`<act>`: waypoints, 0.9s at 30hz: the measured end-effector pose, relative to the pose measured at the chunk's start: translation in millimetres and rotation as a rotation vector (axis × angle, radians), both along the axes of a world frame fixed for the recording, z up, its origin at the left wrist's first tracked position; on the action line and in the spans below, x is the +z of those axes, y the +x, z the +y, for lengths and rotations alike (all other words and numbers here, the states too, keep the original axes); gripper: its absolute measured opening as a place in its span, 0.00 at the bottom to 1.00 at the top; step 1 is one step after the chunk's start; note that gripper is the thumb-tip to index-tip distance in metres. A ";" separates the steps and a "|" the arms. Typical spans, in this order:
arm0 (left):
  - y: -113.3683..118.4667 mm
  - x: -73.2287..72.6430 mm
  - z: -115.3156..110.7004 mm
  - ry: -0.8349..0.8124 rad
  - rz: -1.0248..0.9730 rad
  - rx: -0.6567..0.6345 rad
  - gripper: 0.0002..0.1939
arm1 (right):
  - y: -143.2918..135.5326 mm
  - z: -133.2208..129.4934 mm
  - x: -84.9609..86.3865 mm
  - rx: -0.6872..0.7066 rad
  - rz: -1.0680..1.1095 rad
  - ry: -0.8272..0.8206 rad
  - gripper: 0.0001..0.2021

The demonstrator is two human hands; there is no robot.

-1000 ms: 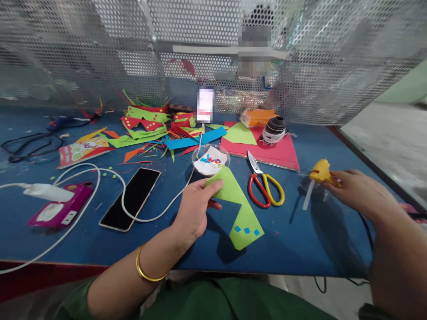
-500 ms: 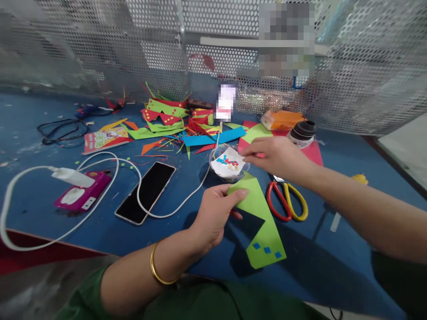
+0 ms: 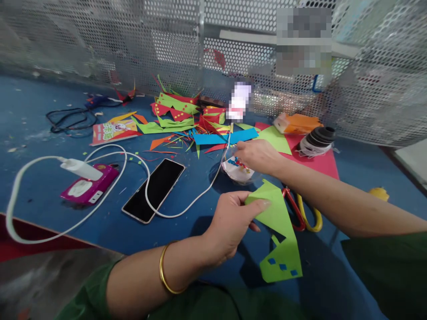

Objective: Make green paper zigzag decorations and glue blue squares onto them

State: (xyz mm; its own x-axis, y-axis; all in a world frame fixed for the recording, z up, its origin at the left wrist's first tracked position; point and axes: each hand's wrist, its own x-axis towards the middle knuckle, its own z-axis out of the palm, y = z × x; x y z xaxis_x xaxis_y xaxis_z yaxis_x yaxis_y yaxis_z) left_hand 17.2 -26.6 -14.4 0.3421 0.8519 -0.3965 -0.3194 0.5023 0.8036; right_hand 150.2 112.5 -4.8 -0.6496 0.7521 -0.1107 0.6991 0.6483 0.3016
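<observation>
My left hand (image 3: 231, 222) pinches a light green paper cutout (image 3: 290, 249) between thumb and fingers. Three small blue paper diamonds (image 3: 283, 267) sit in a row near the cutout's lower end. Just beyond, my right hand (image 3: 258, 155) reaches over a small clear bowl (image 3: 240, 182), its fingers drawn together at the bits inside. Whether a bit is between those fingertips is hidden. Blue, red and yellowish paper bits (image 3: 240, 163) lie on white paper in the bowl. Scissors (image 3: 313, 218) with red and yellow handles lie partly under my right forearm.
A black phone (image 3: 155, 189) and a purple power bank (image 3: 88, 184) with a looping white cable lie left. Cut paper masks (image 3: 173, 111) and a blue strip (image 3: 227, 136) are behind. A black-lidded jar (image 3: 316, 142) stands right, before a perforated metal screen (image 3: 173, 49).
My right hand has gone from the bowl's right edge to over the bits, with fingers lower. My left hand still holds the green cutout. The whole view has shifted slightly.
</observation>
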 end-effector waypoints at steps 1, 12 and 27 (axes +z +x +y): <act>-0.2 0.6 0.0 -0.003 -0.003 0.000 0.12 | -0.4 1.1 0.3 0.014 -0.016 -0.001 0.13; -0.1 1.4 0.0 -0.002 -0.022 -0.001 0.09 | -1.9 4.4 1.4 0.113 -0.079 0.002 0.12; 0.3 -5.2 3.0 0.028 -0.009 0.046 0.08 | 13.1 -5.9 18.7 -0.060 0.281 0.094 0.14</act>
